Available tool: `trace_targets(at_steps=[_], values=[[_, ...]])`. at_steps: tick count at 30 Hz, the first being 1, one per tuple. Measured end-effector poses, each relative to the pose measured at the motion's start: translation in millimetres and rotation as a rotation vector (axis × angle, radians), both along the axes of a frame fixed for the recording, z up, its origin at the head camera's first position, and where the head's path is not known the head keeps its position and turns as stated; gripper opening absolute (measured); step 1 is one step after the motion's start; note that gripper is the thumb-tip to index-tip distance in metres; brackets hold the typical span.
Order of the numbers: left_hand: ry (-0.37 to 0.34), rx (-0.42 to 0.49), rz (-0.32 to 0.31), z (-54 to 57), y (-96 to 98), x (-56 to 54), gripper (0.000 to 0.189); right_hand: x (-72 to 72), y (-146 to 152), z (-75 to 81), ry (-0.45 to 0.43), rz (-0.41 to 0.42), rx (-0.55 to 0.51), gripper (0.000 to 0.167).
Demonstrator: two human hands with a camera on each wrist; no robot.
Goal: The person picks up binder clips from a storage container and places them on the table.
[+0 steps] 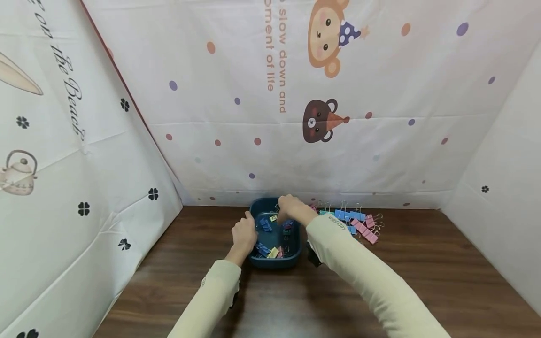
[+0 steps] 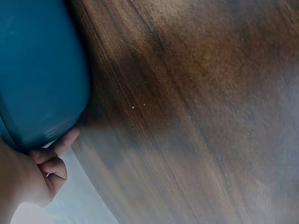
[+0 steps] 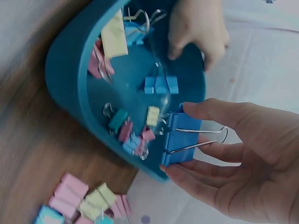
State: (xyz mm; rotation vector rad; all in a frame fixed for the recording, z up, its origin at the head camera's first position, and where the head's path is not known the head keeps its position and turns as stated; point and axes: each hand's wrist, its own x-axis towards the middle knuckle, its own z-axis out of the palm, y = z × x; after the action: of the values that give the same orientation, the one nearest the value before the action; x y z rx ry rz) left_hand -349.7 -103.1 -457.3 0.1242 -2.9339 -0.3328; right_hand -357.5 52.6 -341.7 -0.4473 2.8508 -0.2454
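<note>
A blue binder clip (image 3: 182,140) with silver wire handles is pinched between the thumb and fingers of my right hand (image 3: 243,158). In the head view that right hand (image 1: 292,209) is over the far right part of a teal plastic bin (image 1: 274,264). My left hand (image 1: 244,233) grips the bin's left wall, thumb over the rim and fingers outside. Inside the bin lie another blue clip (image 3: 161,85), a large yellow clip (image 3: 114,37), a pink clip (image 3: 99,60) and several small mixed clips (image 3: 133,135). The left wrist view shows fingers (image 2: 56,168) at the bin's outer wall.
Right of the bin, several pink (image 1: 364,231), blue (image 1: 350,215) and other binder clips lie on the dark wood table (image 1: 169,291), partly behind my right sleeve (image 1: 359,267). A white printed sheet (image 1: 253,159) hangs behind the table, with similar sheets at both sides.
</note>
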Motion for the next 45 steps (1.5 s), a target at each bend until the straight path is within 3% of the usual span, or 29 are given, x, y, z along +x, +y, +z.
trace_targets(at_steps=[5,8,15,19,23,30,38,45], values=[[-0.001,0.007,-0.004,-0.7,-0.1,0.6,0.071,3.0,28.3,9.8,0.023,-0.028,-0.056,0.02],[0.001,0.007,-0.002,-1.7,-1.3,0.1,0.072,6.5,53.1,11.1,0.03,-0.033,-0.096,0.029],[0.01,0.004,-0.022,-2.7,-1.2,-0.1,0.074,24.7,131.7,-8.1,0.075,-0.039,-0.142,0.049],[0.016,0.018,-0.019,-1.2,-1.9,0.9,0.073,34.5,174.8,-23.0,0.109,-0.071,-0.14,0.044],[0.008,0.023,-0.019,0.4,-2.6,2.1,0.072,45.3,204.9,-34.6,0.081,-0.131,-0.149,0.035],[-0.006,0.022,-0.027,1.6,-1.1,2.7,0.073,57.7,229.1,-43.8,0.069,-0.161,-0.187,0.034],[-0.005,0.021,-0.034,3.3,0.6,2.4,0.073,61.9,236.9,-41.9,0.076,-0.219,-0.194,0.027],[-0.01,0.011,-0.031,4.9,-0.6,4.2,0.072,64.8,246.8,-42.4,0.122,-0.269,-0.196,0.044]])
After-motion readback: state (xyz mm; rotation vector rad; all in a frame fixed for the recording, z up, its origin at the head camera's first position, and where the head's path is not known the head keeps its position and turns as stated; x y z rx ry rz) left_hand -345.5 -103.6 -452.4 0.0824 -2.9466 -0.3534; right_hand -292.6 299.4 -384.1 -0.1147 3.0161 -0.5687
